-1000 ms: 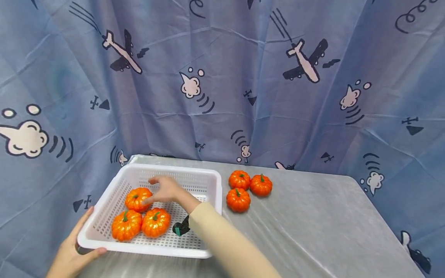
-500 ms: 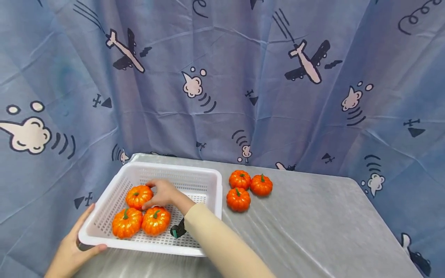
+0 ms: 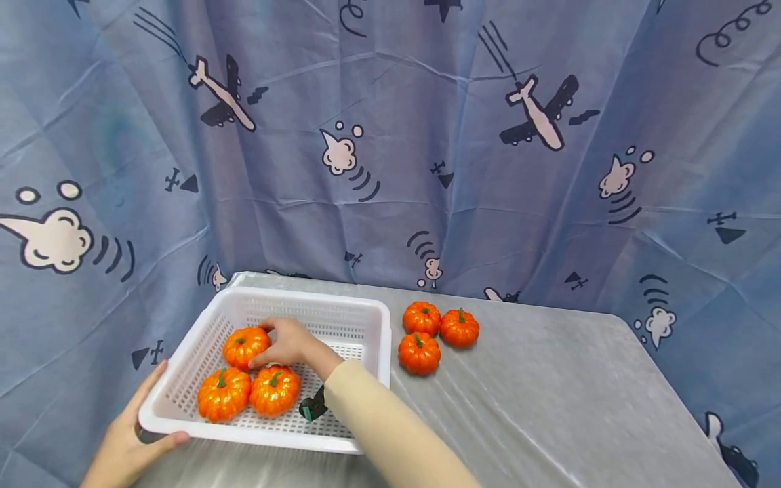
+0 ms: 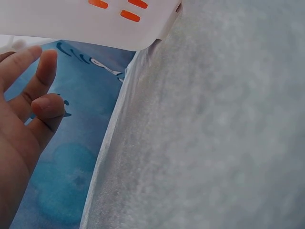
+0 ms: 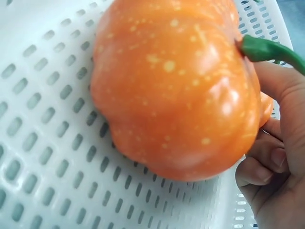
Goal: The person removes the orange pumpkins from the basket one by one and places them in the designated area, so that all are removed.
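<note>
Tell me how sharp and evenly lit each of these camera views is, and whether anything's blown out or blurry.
Head view: even, soft light, sharp throughout, faint sheen on the table cover. Left wrist view: the basket underside is nearly washed out white, the left hand soft at the edge. Right wrist view: the pumpkin fills the frame, slightly soft, with small glare patches; right hand fairly clear.

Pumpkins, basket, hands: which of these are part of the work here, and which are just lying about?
In use:
right hand on the far pumpkin in the basket
left hand at the basket's near corner
two near pumpkins in the basket

Lying about:
three pumpkins on the table
airplane curtain
</note>
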A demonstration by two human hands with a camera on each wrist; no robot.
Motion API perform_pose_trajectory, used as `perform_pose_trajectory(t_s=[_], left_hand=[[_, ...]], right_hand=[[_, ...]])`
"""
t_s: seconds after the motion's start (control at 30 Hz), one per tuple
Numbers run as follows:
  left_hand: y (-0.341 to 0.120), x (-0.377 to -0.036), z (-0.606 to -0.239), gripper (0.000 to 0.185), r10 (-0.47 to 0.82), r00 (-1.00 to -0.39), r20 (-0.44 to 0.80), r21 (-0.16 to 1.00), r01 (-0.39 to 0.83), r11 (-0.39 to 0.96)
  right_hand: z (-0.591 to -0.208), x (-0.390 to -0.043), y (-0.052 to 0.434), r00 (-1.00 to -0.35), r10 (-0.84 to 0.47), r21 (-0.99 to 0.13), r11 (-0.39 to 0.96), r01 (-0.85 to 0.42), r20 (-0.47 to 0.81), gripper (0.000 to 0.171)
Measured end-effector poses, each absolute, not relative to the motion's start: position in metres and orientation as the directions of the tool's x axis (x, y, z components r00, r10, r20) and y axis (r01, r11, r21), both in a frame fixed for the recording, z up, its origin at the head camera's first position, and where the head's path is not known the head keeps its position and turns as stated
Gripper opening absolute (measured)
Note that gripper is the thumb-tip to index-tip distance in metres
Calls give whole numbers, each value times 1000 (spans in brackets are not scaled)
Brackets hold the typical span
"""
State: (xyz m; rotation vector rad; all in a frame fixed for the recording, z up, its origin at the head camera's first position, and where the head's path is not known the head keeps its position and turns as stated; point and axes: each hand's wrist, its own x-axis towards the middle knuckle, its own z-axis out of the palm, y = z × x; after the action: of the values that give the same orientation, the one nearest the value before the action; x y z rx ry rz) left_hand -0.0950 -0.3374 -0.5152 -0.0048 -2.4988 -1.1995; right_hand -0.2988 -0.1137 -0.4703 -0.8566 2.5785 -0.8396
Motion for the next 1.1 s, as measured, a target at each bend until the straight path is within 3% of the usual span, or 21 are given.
perform_pose_trajectory(t_s=[0.5,0.67,1.1], left_hand=[[-339,-94,-515,121,-138,-921,364,738,195,646],[-340,-94,-516,120,-143,-925,351,740,181,648],[-341,-95,-517,119,-145,-935,325,745,159,647]], right_hand=[[-442,-293,-108,-803,-595,-608,653,-452,-43,73],[-423,-287,-100,-782,-623,-551,646,-528,19,77],[-395,-270,-69,-726,-681,-564,563,-604,97,77]])
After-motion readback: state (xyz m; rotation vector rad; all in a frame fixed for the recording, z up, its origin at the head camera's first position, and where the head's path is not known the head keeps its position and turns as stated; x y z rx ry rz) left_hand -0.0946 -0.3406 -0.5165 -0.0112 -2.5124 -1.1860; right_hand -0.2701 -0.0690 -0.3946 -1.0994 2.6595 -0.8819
